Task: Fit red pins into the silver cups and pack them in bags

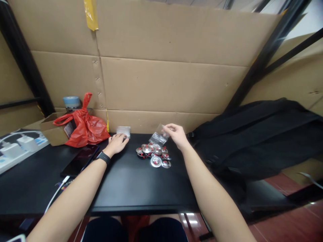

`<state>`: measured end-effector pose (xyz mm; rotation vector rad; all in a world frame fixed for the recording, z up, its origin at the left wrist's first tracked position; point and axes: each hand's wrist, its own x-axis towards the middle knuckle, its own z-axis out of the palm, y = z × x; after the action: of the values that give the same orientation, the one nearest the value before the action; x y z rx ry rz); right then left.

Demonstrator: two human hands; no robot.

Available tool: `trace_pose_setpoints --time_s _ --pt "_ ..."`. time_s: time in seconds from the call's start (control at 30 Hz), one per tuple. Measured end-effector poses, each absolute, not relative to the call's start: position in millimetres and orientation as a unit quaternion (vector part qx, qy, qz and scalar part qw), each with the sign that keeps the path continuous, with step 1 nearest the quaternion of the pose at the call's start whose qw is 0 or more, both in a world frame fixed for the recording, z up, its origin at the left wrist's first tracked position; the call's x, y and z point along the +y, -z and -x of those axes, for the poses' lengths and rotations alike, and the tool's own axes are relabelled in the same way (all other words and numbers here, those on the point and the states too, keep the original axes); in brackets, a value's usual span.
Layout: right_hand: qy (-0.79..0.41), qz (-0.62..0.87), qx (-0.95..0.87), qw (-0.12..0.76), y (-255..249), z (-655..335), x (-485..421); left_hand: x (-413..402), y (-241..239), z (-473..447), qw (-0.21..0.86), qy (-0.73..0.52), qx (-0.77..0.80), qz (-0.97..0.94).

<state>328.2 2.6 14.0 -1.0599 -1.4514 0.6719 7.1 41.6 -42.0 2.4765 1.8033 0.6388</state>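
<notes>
- The cardboard wall [161,84] closes off the back, and the frame cuts off its top and sides
- The black table [131,188] runs across the view
- A black backpack [254,137] slumps at the right, covering that end of the table
- A red plastic bag [85,129] at the back left hides part of an open cardboard box [51,132] and the lower part of a blue-lidded jar [71,103]
- A pile of metal discs [154,154] with red bits lies between the hands
- The left hand [116,144] lies palm down, fingertips at a small stack of clear bags [123,130] by the wall
- The right hand [176,134] pinches a small clear bag [158,136] between thumb and fingertips
- That bag hangs just above the pile's far edge, its long axis slanting from the pinched upper right down to the left; its contents are too blurred to make out
</notes>
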Motion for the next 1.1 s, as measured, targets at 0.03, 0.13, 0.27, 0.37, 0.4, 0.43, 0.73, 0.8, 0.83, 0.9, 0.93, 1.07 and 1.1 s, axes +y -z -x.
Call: trace_pose_setpoints --time_s 0.03,0.13,0.27,0.37,0.4,0.43,0.73,0.8,0.83,0.9,0.93,1.07,1.1 --pt "-0.283 0.448 -0.613 0.585 -14 -327 3 41 42 -8 0.002 -0.204 0.573 -0.794" --pt "-0.290 0.438 -0.595 0.608 -14 -321 2 34 37 -12 -0.022 -0.207 0.554 -0.806" --pt "-0.294 0.428 -0.615 0.593 -12 -309 -1 16 18 -24 -0.078 -0.246 0.502 -0.826" --pt "-0.292 0.423 -0.651 0.559 -8 -299 -2 -2 2 -38 -0.094 -0.286 0.438 -0.847" --pt "-0.298 0.420 -0.657 0.550 -7 -295 -3 -8 -1 -44 -0.092 -0.288 0.407 -0.862" --pt "-0.309 0.415 -0.661 0.543 -5 -291 -3 -13 -3 -49 -0.090 -0.285 0.372 -0.879" --pt "-0.371 0.368 -0.689 0.502 1 -269 -12 -9 18 -65 -0.138 -0.275 0.253 -0.917" --pt "-0.342 0.379 -0.722 0.466 2 -269 -12 -6 21 -65 -0.141 -0.273 0.253 -0.917" --pt "-0.319 0.392 -0.737 0.449 2 -270 -12 -5 22 -65 -0.142 -0.270 0.252 -0.918" --pt "-0.259 0.424 -0.748 0.439 4 -270 -10 -4 21 -66 -0.143 -0.260 0.249 -0.922" --pt "-0.229 0.439 -0.744 0.448 5 -270 -9 -3 19 -65 -0.142 -0.252 0.250 -0.924" --pt "-0.179 0.460 -0.721 0.487 3 -270 -9 10 11 -44 -0.139 -0.245 0.316 -0.906" --pt "-0.180 0.459 -0.722 0.486 2 -270 -10 15 10 -35 -0.142 -0.252 0.349 -0.891"
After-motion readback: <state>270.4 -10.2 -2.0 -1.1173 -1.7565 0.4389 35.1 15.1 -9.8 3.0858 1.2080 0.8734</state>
